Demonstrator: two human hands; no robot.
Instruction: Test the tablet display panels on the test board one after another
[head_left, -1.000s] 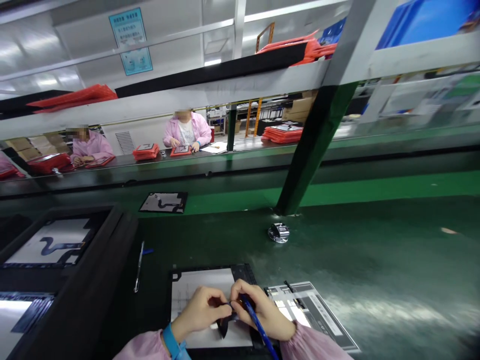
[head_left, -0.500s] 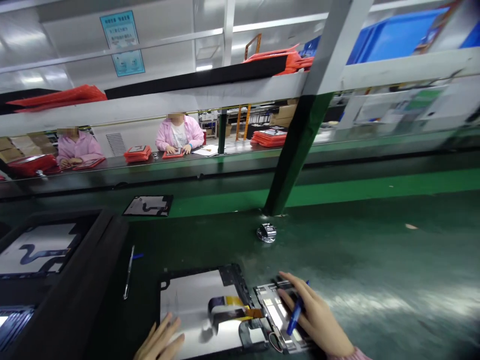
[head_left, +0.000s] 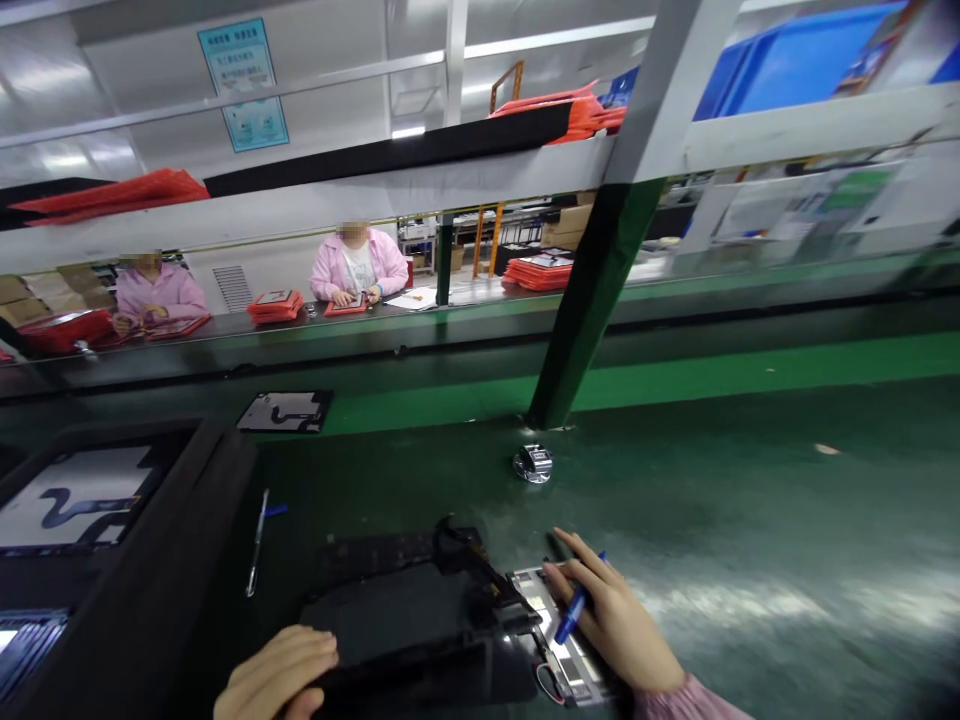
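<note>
Glossy green table (head_left: 750, 480): black flat rectangular panel (head_left: 405, 615), long axis left-right. Panel's left edge: left hand (head_left: 279, 668), nearer, fingers bent, grip unclear. Panel's right: right hand (head_left: 619, 620), fingers part-spread, holding slender blue pen (head_left: 570, 617).

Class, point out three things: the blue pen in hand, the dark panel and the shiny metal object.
Blue pen (head_left: 571, 614), head view: its lower visible part.
Dark panel (head_left: 405, 612), head view: its upper face.
Shiny metal object (head_left: 534, 460), head view: its raised middle.

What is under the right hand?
Part of a silvery board shows beneath the right hand, which holds a blue pen; what the hand itself covers cannot be seen.
</note>
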